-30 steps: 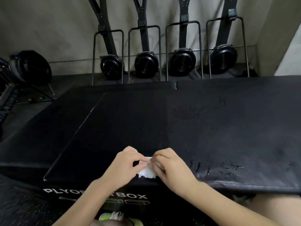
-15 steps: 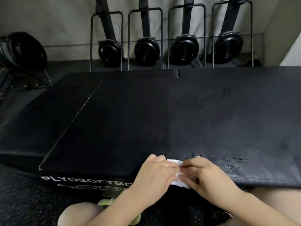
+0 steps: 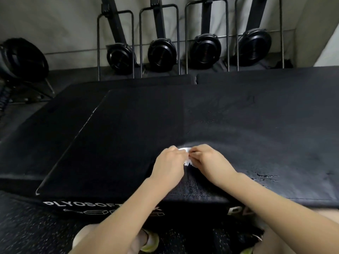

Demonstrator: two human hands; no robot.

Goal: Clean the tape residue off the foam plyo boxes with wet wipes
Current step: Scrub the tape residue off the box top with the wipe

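Pinching a small white wet wipe (image 3: 187, 153) between them, the left hand (image 3: 169, 166) and the right hand (image 3: 207, 162) meet just above the top of the near foam box (image 3: 119, 143), close to its front edge, each with fingers curled onto the wipe. The wipe looks bunched and partly hidden by the fingers, so I cannot tell whether it is being unfolded, folded or torn. To the right, pale flecks of tape residue (image 3: 264, 177) sit on the top of the neighbouring box (image 3: 275, 134), near the right wrist but apart from the wipe. The main risk, as I judge it, is that the wipe tears or sheds lint if both hands pull against each other, leaving white scraps on the black cover. A wipe kept this wadded would also touch the surface with only a small patch, so it may smear the sticky flecks instead of lifting them. Hard rubbing on a soft foam top could wrinkle or scuff the cover. Rowing machines (image 3: 161, 52) stand upright against the wall behind, well apart from the work.
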